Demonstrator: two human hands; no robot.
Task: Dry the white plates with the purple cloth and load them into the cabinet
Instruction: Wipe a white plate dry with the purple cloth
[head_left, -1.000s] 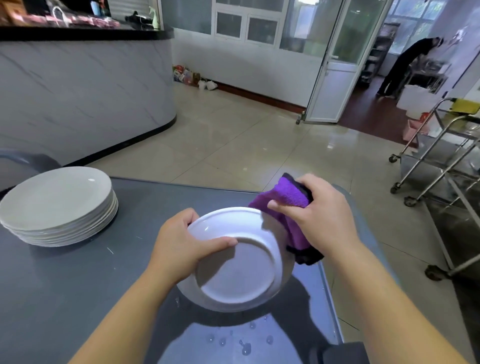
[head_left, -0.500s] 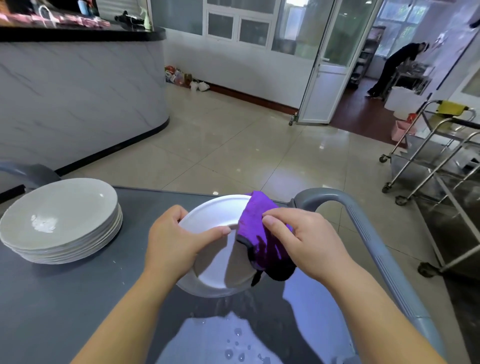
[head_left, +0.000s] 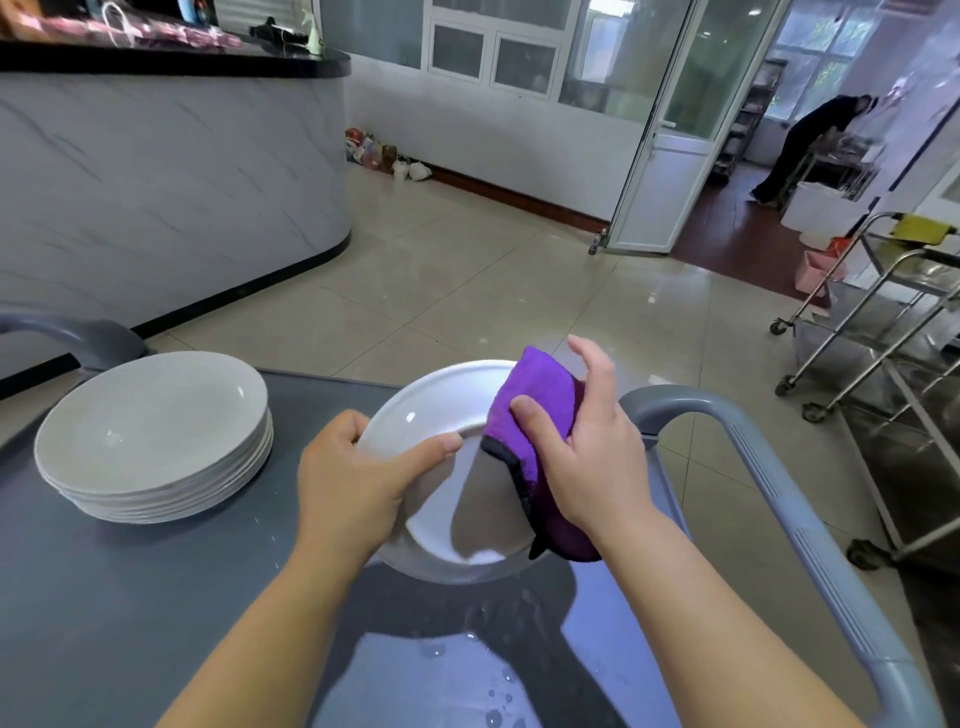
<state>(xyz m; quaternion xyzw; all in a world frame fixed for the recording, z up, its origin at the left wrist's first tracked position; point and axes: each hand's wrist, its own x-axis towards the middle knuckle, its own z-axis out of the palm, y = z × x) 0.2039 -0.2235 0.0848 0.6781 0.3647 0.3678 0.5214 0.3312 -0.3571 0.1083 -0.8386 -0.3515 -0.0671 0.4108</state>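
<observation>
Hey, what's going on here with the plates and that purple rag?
A person is drying dishes over a grey cart top. The left hand grips a tilted round white plate by its left rim, while the right hand pinches a folded purple cloth over its right edge. A stack of matching white plates sits on the cart to the left, with water droplets nearer the person. No cabinet is in view.

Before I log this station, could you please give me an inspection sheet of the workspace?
Surface: grey cart top, water drops near the front.
Job's things: plate held tilted, cloth on its right rim; plate stack at left.
Clutter: bags on the floor.
Hands: left hand grips the plate; right hand grips the cloth.
Cables: nothing seen.
Surroundings: metal trolleys at right, open door, a person beyond it.
</observation>
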